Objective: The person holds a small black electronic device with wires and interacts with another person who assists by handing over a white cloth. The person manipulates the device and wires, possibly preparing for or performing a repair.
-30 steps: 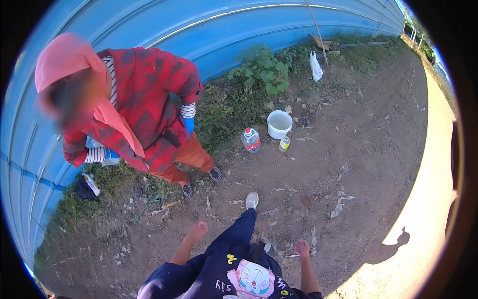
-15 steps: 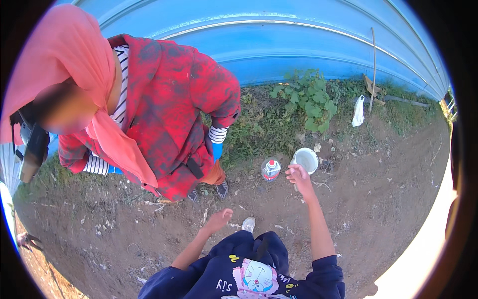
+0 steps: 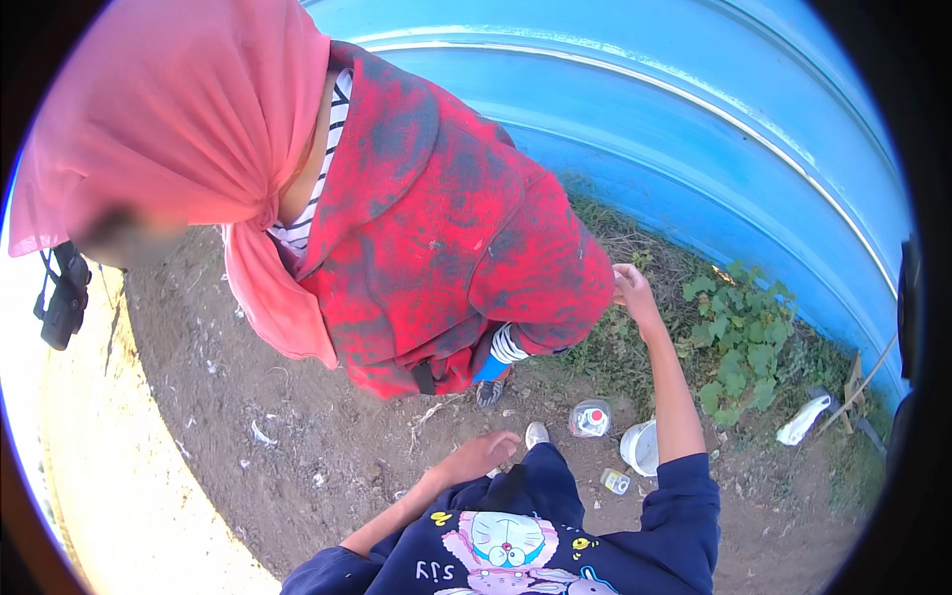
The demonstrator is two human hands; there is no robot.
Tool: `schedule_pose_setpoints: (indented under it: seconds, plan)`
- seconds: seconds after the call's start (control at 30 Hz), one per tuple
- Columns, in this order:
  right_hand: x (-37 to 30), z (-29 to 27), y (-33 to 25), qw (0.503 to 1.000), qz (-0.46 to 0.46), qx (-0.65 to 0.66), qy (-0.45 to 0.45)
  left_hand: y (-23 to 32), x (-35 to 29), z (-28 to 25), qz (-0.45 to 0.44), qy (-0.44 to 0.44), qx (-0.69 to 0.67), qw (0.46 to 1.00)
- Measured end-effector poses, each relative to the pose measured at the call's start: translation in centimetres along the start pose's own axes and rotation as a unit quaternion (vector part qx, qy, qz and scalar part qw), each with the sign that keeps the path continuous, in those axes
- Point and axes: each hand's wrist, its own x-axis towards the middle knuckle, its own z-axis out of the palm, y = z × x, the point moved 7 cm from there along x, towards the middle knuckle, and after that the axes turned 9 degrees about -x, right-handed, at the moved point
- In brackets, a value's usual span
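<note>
My right hand [image 3: 636, 295] is raised beside the elbow of a co-worker's red-and-dark mottled jacket [image 3: 416, 238]. Its fingers are slightly bent and apart, with their tips at the sleeve's edge; whether they press on the cloth I cannot make out. Nothing shows in that hand. Low over my dark trousers, my left hand [image 3: 483, 454] hangs with loosely stretched fingers and holds nothing. Below my right forearm stand a clear plastic bottle with a red cap [image 3: 592, 419], a white bucket [image 3: 641, 448] and a small clear container [image 3: 615, 482] on the soil.
The co-worker, in a pink headscarf [image 3: 198, 109] and a blue glove [image 3: 490, 370], stands close on the left. Behind runs a blue metal wall [image 3: 635, 119]. A leafy plant [image 3: 744, 342], a white plastic bag [image 3: 802, 420] and a leaning stick [image 3: 863, 385] are at the right.
My view has swung left. My right hand has gone from above the bucket up to the co-worker's elbow. The small container beside the bucket now shows plainly. My left hand's fingers have straightened.
</note>
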Motion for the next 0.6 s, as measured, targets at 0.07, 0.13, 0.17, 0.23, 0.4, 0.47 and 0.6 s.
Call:
schedule_pose_setpoints:
  seconds: [0.07, 0.13, 0.17, 0.23, 0.4, 0.47, 0.6]
  plan:
    - [3.8, 2.4, -1.3, 0.998, -0.032, 0.014, -0.048, 1.3, 0.6, 0.0, -0.02, 0.034, -0.03, 0.999]
    - [6.4, 5.2, -2.9, 0.996, -0.033, 0.022, -0.08, 2.8, 1.1, 1.0, 0.001, 0.061, -0.067, 0.996]
    - [6.9, 6.5, -4.0, 0.994, -0.054, 0.025, -0.094, 3.0, 1.4, 1.6, -0.017, 0.06, -0.084, 0.994]
    - [6.7, 9.3, -5.9, 0.987, -0.053, 0.097, -0.114, 3.8, 1.9, 2.6, -0.021, 0.069, -0.072, 0.995]
    - [0.6, 14.1, -8.4, 0.972, -0.083, 0.209, -0.065, 5.3, 1.6, 4.5, 0.009, 0.093, -0.054, 0.994]
    - [-3.3, 16.2, -8.2, 0.961, -0.077, 0.253, -0.077, 4.9, 1.3, 4.9, -0.009, 0.101, -0.058, 0.993]
    - [-9.4, 18.5, -7.8, 0.969, -0.065, 0.233, -0.056, 4.3, 0.6, 5.3, 0.003, 0.114, -0.054, 0.992]
